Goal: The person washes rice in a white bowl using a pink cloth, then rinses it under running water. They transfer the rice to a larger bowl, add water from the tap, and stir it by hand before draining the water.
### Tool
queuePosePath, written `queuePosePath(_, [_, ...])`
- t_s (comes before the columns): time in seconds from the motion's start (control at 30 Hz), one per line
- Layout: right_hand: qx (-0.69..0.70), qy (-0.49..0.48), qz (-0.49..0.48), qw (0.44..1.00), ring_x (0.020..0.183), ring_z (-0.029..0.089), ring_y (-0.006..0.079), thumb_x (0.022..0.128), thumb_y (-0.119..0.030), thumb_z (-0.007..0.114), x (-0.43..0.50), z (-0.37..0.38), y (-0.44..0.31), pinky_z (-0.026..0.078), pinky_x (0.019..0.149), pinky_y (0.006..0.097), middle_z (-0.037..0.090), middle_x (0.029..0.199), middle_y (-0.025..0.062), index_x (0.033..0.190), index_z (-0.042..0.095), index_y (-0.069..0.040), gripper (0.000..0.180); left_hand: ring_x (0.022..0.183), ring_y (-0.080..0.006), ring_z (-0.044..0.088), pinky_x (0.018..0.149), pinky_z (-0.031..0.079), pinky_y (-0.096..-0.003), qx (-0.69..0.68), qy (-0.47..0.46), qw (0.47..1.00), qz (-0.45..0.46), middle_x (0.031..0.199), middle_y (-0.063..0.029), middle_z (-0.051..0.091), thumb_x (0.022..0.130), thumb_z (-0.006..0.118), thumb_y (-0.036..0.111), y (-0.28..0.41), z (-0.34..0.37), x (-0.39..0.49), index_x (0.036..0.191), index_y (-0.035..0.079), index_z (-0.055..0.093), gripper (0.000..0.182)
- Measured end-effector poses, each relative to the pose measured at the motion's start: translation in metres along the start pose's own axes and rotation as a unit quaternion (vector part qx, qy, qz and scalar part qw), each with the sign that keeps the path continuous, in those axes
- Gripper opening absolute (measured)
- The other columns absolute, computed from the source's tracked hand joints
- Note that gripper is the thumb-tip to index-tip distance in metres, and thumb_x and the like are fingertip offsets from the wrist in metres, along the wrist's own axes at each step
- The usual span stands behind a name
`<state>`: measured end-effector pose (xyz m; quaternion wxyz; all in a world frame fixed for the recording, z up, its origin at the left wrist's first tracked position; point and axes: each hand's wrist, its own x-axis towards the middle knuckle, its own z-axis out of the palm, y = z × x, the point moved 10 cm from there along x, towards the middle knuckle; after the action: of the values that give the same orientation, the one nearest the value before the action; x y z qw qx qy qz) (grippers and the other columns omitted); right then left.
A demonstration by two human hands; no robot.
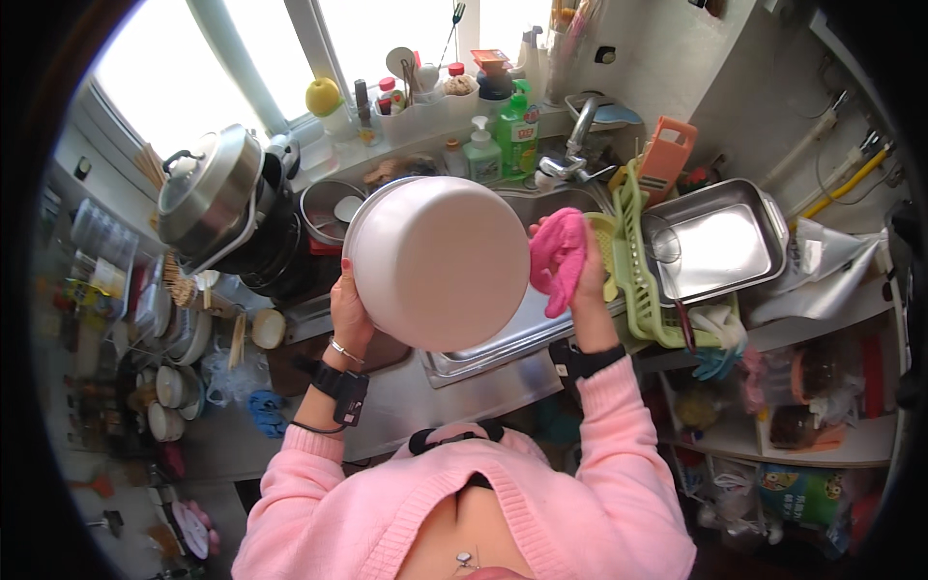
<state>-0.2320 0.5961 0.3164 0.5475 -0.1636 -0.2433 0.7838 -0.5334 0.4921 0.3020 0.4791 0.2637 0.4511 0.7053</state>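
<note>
A large white basin is held up over the stainless steel sink, its smooth underside turned towards me. My left hand grips the basin's left rim, with the thumb on the outer wall and the other fingers hidden behind it. In my right hand is a bunched pink cloth, close to the basin's right side. Whether the cloth touches the basin I cannot tell. Behind the basin, the chrome faucet rises at the sink's back right corner.
A green dish rack bearing a rectangular steel tray stands right of the sink. Stacked pots with a steel lidded steamer rise at the left. Green soap bottles line the back ledge. Bowls crowd the far left.
</note>
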Motion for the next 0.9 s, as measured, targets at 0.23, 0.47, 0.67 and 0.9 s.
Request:
queuePosePath(0.23, [-0.655,-0.081,-0.44,0.609,0.108,0.047,0.0303,0.085,-0.031,0.052,-0.089,0.145,0.012,0.035,0.093,0.0432,0.049,0.117,0.0156,0.121,0.041,0.001,0.05,0.082,-0.0129,0.057,0.073,0.046,-0.026,0.074,0.0,0.997,-0.008,0.092,-0.0075,0.061,0.091,0.041,0.042,-0.003,0.03,-0.013,0.102,-0.004,0.054,0.049])
queuePosePath(0.47, [-0.357,0.156,-0.156,0.908,0.082,0.055,0.0133,0.089,-0.024,0.048,0.012,-0.03,-0.022,0.045,0.068,0.0258,0.058,0.097,0.0063,0.115,0.048,-0.004,0.033,0.06,-0.0049,0.046,0.053,0.038,-0.0208,0.163,-0.053,0.984,0.044,0.07,0.0005,0.057,0.09,0.045,0.039,0.01,0.041,-0.038,0.077,0.0,0.057,0.042])
queuePosePath(0.67, [-0.604,-0.186,-0.393,0.668,0.114,0.043,0.0301,0.076,-0.026,0.062,-0.078,0.121,-0.024,0.033,0.094,0.0449,0.046,0.121,0.0144,0.108,0.055,-0.007,0.037,0.047,-0.0076,0.033,0.043,0.028,-0.0249,0.382,-0.178,0.889,0.18,0.051,-0.0002,0.04,0.088,0.052,0.026,0.032,0.074,-0.059,0.058,0.002,0.044,0.04])
queuePosePath(0.9, [-0.622,-0.291,-0.257,0.679,0.128,0.021,0.0357,0.077,-0.031,0.064,-0.026,0.126,-0.004,0.02,0.103,0.0445,0.028,0.138,0.0141,0.105,0.062,-0.019,0.031,0.042,-0.0028,0.033,0.039,0.025,-0.0211,0.38,-0.241,0.881,0.147,0.048,0.0047,0.039,0.09,0.049,0.031,0.032,0.086,-0.06,0.052,0.006,0.039,0.046])
